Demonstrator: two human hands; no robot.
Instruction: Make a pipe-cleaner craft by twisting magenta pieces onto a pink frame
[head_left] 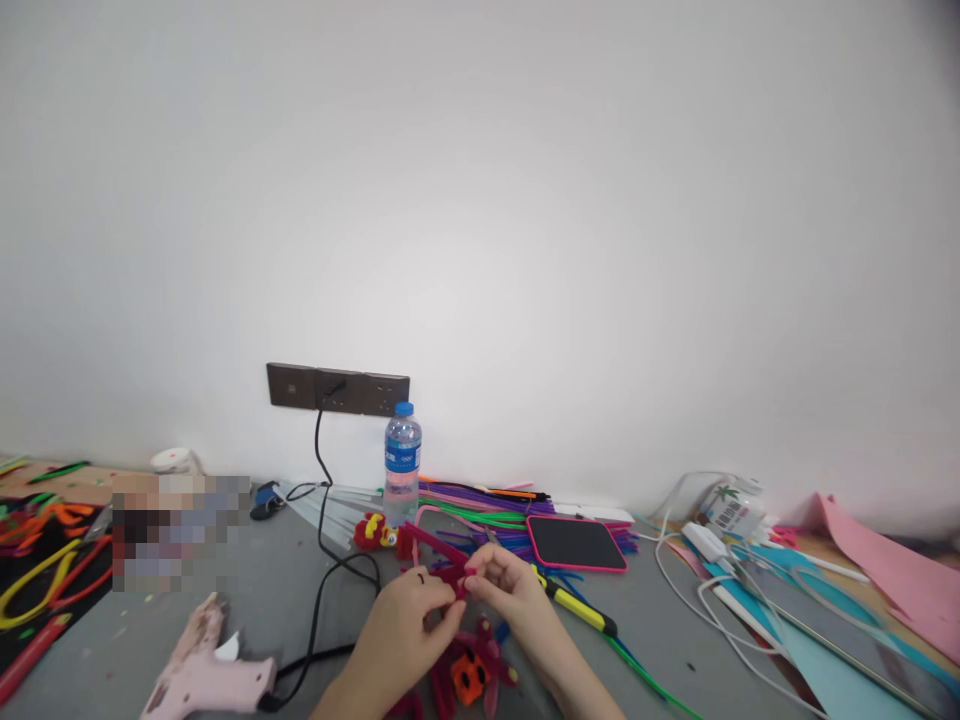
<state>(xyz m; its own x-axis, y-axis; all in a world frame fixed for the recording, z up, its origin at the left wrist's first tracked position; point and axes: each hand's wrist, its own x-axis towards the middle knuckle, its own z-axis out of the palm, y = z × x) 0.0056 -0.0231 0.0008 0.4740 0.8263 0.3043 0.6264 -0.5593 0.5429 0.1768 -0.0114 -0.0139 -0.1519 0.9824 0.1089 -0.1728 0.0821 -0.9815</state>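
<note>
My left hand (412, 625) and my right hand (517, 600) meet over the table, both with fingers pinched on a dark pink pipe cleaner (439, 547). One end of it sticks up to the left; the part between the fingertips is mostly hidden. Just below the hands lies a magenta fuzzy figure (484, 640) with an orange piece (470, 678) that has black spots, partly covered by my wrists. A red and yellow pipe-cleaner piece (379, 533) rests beyond my left hand. Close to my right hand is a yellow and black utility knife (581, 608).
A water bottle (403, 465) stands by the wall beside bundled pipe cleaners (480, 503) and a pink-cased phone (577, 543). A pink glue gun (210, 670) lies left, its cord running to the wall socket (337, 390). Scissors (45, 590) are far left; white cables (705, 600) and papers right.
</note>
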